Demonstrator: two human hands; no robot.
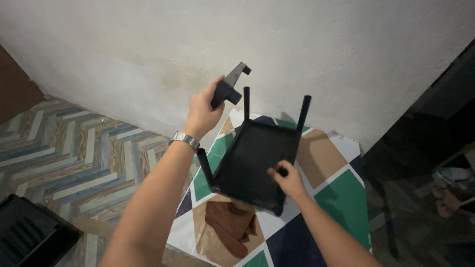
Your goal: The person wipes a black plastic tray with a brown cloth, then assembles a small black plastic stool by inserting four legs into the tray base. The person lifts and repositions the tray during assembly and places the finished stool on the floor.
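Your left forearm runs up the middle of the view, a metal watch (184, 140) on the wrist, and your left hand (202, 112) is closed around a small black angled bracket (230, 85), raised in front of the pale wall (148, 49); the bracket's hooked end sticks up and to the right of your knuckles. Just right of that hand and a little lower sits the black stool (255, 163), turned upside down and tilted, with its legs pointing up; the nearest back leg stands just beside the bracket without touching it, as far as you can tell. Your right hand (288, 179) is below and right of the left, fingers curled around the stool's near right leg at the frame corner, gripping it. Under the stool and both hands lies a floor panel (341, 198) of green, tan, white and navy shapes, with a brown cloth (230, 225) crumpled on it below your right hand. Left of your left arm spreads herringbone flooring (74, 158), and a black moulded object (29, 232) sits at the lower left corner.
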